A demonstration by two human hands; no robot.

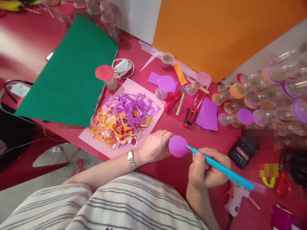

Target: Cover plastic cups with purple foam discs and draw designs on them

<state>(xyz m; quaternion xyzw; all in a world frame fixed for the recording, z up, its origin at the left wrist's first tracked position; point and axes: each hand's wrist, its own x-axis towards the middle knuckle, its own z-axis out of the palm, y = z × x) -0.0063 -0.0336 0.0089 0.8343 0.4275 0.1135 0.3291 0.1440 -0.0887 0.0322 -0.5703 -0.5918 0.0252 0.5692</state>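
Observation:
My left hand [157, 146], with a watch on its wrist, is closed around something under a purple paper disc [177, 147]; the held part is mostly hidden behind the disc. In my right hand [207, 167] is a long blue pen-like tool [223, 169], its narrow tip touching or almost touching the disc's right edge. Left of my hands, orange and purple paper scraps [127, 118] lie heaped on a pink sheet [122, 88]. Beyond my hands are a purple-topped clear piece [166, 83] and a stack of purple paper [207, 114].
A green board [69, 73] lies at the left, an orange board [216, 28] stands at the back. Clear cups joined together [283, 89] are piled right. Red pliers [190, 115], a small hammer [180, 102], a black device [241, 153] and a glue gun [236, 199] rest on the red table [163, 175].

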